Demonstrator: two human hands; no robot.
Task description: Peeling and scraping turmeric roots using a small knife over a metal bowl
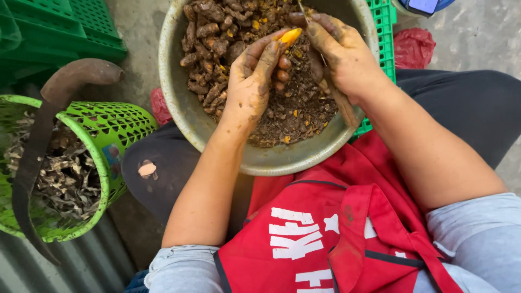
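A grey metal bowl [179, 103] rests on my lap, full of brown muddy turmeric roots [209, 32] and orange peel scraps. My left hand [252, 81] holds one root with a bright orange peeled tip [290, 37] over the bowl. My right hand [339, 51] grips a knife with a wooden handle [343, 106]; its blade end near the orange tip is mostly hidden by my fingers. Both hands are smeared with dirt.
A green plastic basket [111, 133] with dry root trimmings stands at left, a curved dark sickle [40, 130] lying across it. Green crates [59, 27] sit at top left and behind the bowl [384, 32]. A red bag [413, 48] lies at top right.
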